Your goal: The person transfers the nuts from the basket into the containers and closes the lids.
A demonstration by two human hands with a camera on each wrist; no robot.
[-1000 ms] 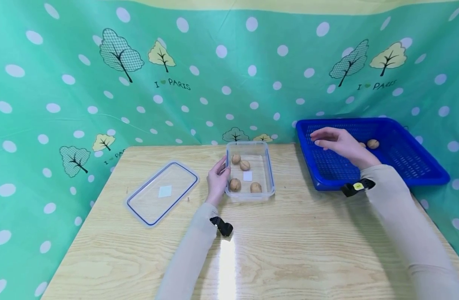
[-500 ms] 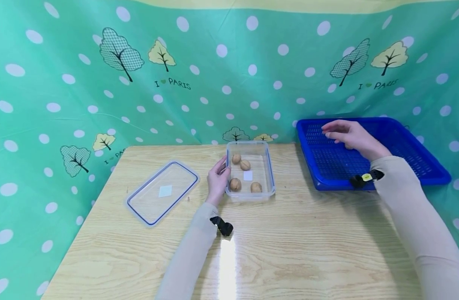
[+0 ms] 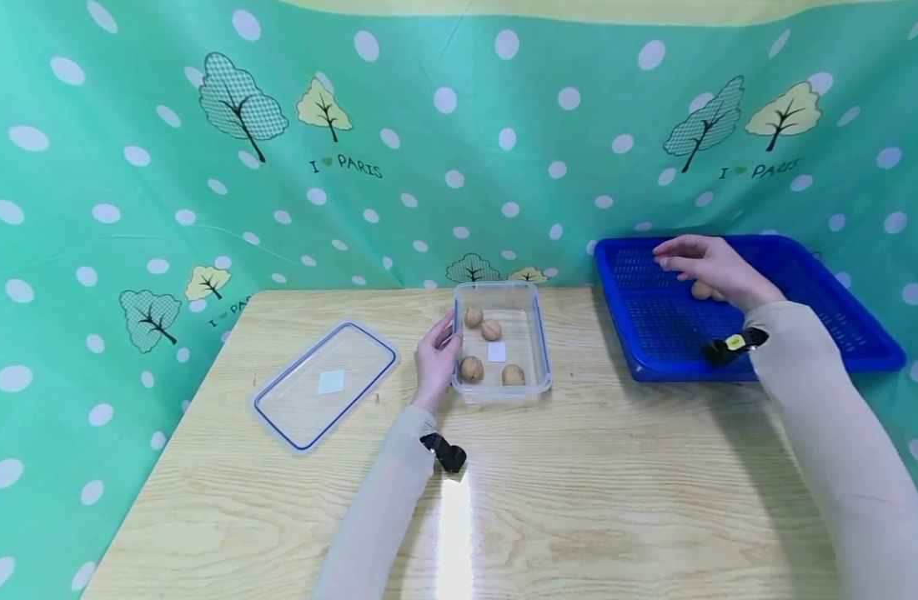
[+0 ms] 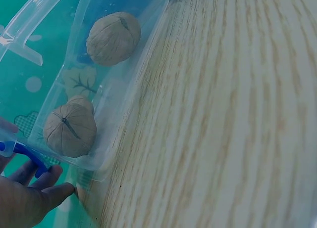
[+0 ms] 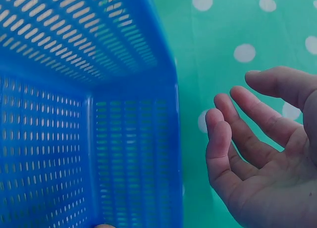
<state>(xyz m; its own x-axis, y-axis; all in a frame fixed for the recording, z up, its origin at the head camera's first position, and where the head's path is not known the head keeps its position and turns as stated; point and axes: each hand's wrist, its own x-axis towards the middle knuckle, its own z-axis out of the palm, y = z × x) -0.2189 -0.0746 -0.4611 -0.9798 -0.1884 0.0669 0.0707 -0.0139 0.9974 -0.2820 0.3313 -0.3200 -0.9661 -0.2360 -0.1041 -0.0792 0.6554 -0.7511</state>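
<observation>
Head view: right hand (image 3: 721,271), fingers parted, hangs over the blue perforated plastic basket (image 3: 669,371) and its brown round walnuts (image 3: 701,290). Left hand (image 3: 434,362), fingers parted, touches the clear rectangular plastic container (image 3: 504,389) holding four walnuts (image 3: 491,330). Open desk (image 3: 579,500) separates both rims.

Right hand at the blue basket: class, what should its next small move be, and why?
Probably lower the right hand toward the walnuts in the blue basket: its fingers look empty, while the open clear container, touched by the left hand, has bare floor left for more.
</observation>
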